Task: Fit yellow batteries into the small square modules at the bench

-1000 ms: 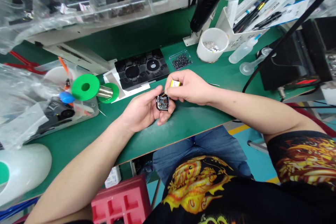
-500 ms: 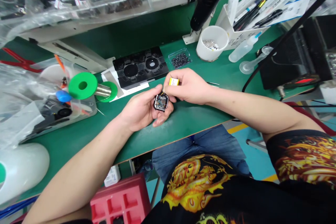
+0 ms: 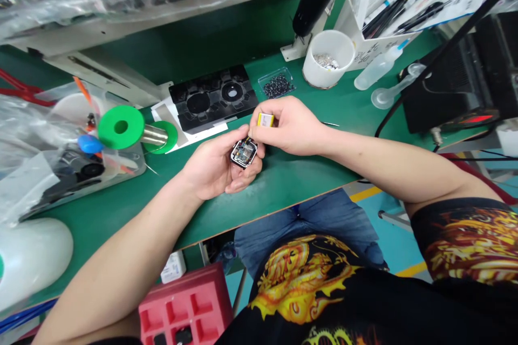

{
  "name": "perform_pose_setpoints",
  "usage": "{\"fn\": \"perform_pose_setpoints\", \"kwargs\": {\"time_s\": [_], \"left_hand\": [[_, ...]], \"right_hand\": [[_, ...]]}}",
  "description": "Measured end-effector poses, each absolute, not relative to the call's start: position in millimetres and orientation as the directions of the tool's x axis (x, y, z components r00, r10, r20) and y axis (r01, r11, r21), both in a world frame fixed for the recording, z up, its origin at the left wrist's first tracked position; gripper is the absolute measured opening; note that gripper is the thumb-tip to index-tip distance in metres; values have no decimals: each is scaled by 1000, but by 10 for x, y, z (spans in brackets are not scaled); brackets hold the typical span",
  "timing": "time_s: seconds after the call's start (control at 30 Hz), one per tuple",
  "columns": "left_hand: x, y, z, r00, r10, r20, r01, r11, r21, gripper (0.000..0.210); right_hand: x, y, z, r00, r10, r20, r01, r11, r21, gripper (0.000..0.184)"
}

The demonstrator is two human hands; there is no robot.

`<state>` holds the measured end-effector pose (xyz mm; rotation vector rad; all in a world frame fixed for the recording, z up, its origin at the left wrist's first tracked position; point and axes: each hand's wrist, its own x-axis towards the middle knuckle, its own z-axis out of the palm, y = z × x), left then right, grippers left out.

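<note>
An opened smartwatch case (image 3: pixel 244 152) with its circuit board facing up rests in my left hand (image 3: pixel 220 166), thumb and fingers closed around its edges. My right hand (image 3: pixel 289 125) pinches a small silver battery with yellow edges (image 3: pixel 265 119) just above and to the right of the case. The fingertips of both hands meet at the top edge of the case. Thin wires seem to run there, though the fingers partly hide them. Behind the hands lies a black tray with two round recesses (image 3: pixel 213 98), on white paper.
Left stand a green solder spool (image 3: pixel 121 127) and a clear tray of parts (image 3: pixel 87 178). At the back are a dish of small screws (image 3: pixel 277 84), a white cup (image 3: pixel 328 59) and a pen holder (image 3: pixel 356 32). Tweezers (image 3: pixel 329 123) lie right; a red foam tray (image 3: pixel 184 302) sits below.
The watch case has tilted and turned slightly in my left hand, showing more of its board. The battery stays in my right hand. The whole view has shifted a little.
</note>
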<state>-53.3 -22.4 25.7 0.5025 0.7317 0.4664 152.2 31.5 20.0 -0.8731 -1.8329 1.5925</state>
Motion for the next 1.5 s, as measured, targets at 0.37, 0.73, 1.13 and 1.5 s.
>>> {"fn": "perform_pose_setpoints", "kwargs": {"time_s": [0.37, 0.73, 1.13, 1.5], "left_hand": [[-531, -225, 267, 643, 547, -535, -182, 789, 587, 50], [-495, -251, 280, 642, 607, -469, -223, 733, 643, 47], [-502, -265, 232, 658, 618, -430, -217, 702, 678, 54], [-529, -289, 239, 697, 595, -401, -183, 687, 703, 60]], "right_hand": [[1508, 304, 196, -644, 765, 8, 75, 74, -994, 4], [1524, 304, 181, -655, 754, 54, 28, 95, -995, 7], [1540, 278, 224, -670, 732, 120, -52, 115, -992, 5], [1575, 274, 270, -740, 662, 120, -129, 35, -991, 9]]}}
